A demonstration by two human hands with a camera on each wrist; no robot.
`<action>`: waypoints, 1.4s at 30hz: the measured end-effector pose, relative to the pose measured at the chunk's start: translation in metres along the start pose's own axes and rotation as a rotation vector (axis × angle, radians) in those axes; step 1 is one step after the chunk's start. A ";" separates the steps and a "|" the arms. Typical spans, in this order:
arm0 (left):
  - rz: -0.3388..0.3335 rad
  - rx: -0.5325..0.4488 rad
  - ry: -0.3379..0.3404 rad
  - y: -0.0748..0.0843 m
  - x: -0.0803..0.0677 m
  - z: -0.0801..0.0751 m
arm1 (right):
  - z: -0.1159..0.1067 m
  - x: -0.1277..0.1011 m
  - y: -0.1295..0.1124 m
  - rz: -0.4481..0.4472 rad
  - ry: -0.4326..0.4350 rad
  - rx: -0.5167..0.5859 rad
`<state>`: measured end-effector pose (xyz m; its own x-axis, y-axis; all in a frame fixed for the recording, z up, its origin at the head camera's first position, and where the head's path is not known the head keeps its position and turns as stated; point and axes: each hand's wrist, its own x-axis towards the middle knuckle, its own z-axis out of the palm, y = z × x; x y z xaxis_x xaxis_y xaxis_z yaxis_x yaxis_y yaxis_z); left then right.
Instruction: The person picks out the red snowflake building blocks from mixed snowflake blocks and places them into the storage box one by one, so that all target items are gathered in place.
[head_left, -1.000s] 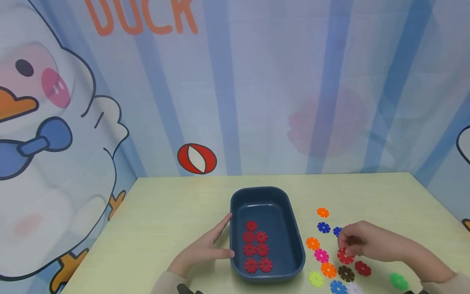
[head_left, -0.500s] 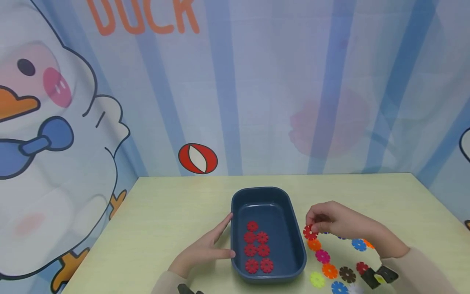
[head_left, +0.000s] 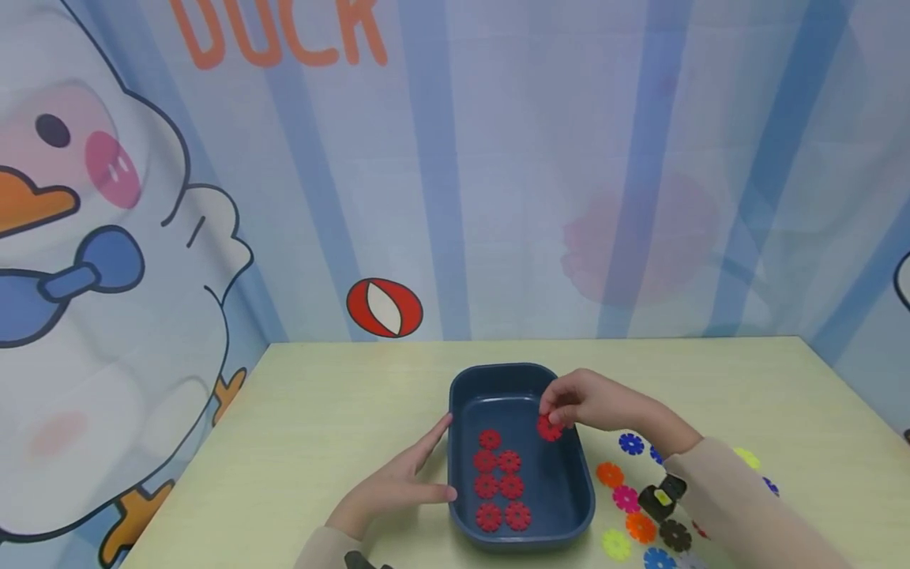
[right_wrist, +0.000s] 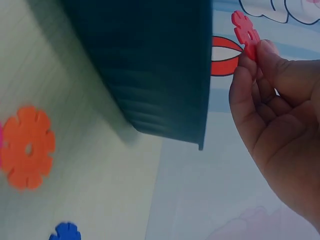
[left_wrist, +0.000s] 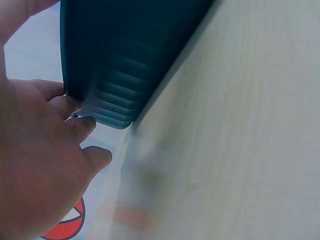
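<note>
Red snowflake disc [head_left: 549, 429], pinched at its edge between the thumb and fingertips of the right hand [head_left: 583, 403], hangs over the far right part of the dark blue tray [head_left: 583, 506], just inside the rim. The right wrist view shows the same pinch: the disc [right_wrist: 245, 30] stands on edge above the fingertips [right_wrist: 250, 62], with the tray's ribbed outer wall [right_wrist: 150, 65] just to the left of that hand.

The left hand [head_left: 398, 482] lies flat on the counter [head_left: 320, 411] with its fingers straight and together, the fingertips against the tray's left wall; it grips nothing. In the left wrist view its fingers [left_wrist: 75, 125] touch the tray's rounded corner [left_wrist: 115, 100].

Inside the tray, between the two hands and nearer the person than the held disc, seven red discs [head_left: 499, 486] lie flat in two short rows, edges touching or nearly so.

To the right of the tray, beside and under the right forearm, loose discs lie scattered on the counter: a blue disc [head_left: 630, 443] nearest the right wrist, then an orange disc [head_left: 609, 474], a pink disc [head_left: 626, 499], a second orange disc [head_left: 640, 527], a yellow disc [head_left: 615, 544] and a brown disc [head_left: 674, 535]. A small black device [head_left: 657, 498] is strapped on the right wrist.
</note>
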<state>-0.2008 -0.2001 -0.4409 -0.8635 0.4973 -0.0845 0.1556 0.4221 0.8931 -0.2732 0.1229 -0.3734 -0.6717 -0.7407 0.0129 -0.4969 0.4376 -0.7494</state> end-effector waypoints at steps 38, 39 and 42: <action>-0.004 -0.006 -0.003 0.000 0.000 -0.001 | 0.035 0.075 0.017 0.089 -0.102 -0.204; -0.004 -0.007 -0.004 0.000 0.000 -0.001 | 0.036 0.077 0.018 0.097 -0.104 -0.208; -0.002 -0.009 -0.005 0.000 0.000 -0.001 | 0.039 0.079 0.019 0.131 -0.110 -0.222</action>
<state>-0.2013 -0.2008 -0.4409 -0.8614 0.5001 -0.0882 0.1497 0.4160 0.8970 -0.3143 0.0526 -0.4126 -0.6806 -0.7160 -0.1551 -0.5262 0.6251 -0.5766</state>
